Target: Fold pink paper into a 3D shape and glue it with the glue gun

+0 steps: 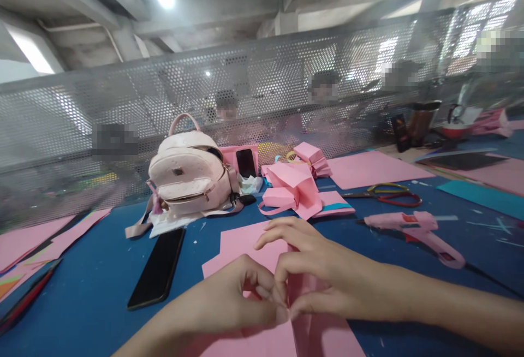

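- Two bare hands meet over a folded piece of pink paper [241,242], which lies on the blue table directly in front of the person.
- Left hand [241,297]: fingers curled in, thumb and forefinger closed in a pinch on the paper near its upright fold.
- Right hand [315,264]: thumb and forefinger bent to the same fold, tips almost together and touching the paper; the other fingers arch loosely above it. Whether these tips grip or only press, I cannot tell.
- Just beyond the fingers, folded pink pieces [301,188] sit in a heap.
- Right of the hands, a pink glue gun [417,226] lies on its side, with scissors [373,195] behind it.
- Left of them, a black phone [158,269] lies flat on the table [102,269].
- Farther back, a pale pink backpack [188,166] stands before a perforated metal screen [245,67].
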`<state>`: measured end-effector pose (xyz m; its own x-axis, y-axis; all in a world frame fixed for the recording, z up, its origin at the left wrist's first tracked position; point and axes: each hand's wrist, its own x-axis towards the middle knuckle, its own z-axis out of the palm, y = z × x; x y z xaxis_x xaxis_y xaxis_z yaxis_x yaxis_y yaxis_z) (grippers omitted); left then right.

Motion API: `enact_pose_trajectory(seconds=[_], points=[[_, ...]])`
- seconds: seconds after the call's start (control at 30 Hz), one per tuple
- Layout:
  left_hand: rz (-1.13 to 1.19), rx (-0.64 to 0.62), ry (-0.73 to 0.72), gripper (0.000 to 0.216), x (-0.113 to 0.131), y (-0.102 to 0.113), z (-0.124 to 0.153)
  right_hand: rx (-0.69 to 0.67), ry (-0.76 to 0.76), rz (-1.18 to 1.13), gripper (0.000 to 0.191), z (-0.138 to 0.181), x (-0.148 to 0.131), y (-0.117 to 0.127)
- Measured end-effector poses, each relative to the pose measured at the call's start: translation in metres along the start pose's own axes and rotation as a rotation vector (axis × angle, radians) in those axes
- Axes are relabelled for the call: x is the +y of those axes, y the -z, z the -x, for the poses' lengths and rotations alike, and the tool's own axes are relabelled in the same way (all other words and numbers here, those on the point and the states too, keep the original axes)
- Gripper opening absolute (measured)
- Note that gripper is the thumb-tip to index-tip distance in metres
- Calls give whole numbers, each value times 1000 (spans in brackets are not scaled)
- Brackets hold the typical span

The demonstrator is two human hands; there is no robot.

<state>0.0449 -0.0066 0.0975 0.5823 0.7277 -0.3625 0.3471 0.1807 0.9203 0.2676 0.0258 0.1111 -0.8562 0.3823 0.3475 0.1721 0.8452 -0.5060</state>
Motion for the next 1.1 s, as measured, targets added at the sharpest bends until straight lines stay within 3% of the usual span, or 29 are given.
enact_pose_trajectory(seconds=[0.17, 0.37, 0.57, 0.7, 1.0, 1.1], points=[[-30, 14, -16, 18, 0, 1, 1, 0, 33, -6, 5, 0, 1, 0], [-196, 23, -159, 15, 2, 2, -1, -28, 133, 29, 5, -2, 2, 2], [-217, -2, -182, 20, 5, 0, 2, -53, 161, 62, 3, -3, 1, 4], [-276, 55, -172, 19, 4, -3, 4, -53, 189, 64, 3, -1, 2, 4], [-229, 25, -217, 18, 4, -6, 3, -60, 302, 139, 3, 0, 0, 5], [-220, 66, -240, 14, 4, -5, 2, -38, 327, 147, 10, 0, -1, 4]])
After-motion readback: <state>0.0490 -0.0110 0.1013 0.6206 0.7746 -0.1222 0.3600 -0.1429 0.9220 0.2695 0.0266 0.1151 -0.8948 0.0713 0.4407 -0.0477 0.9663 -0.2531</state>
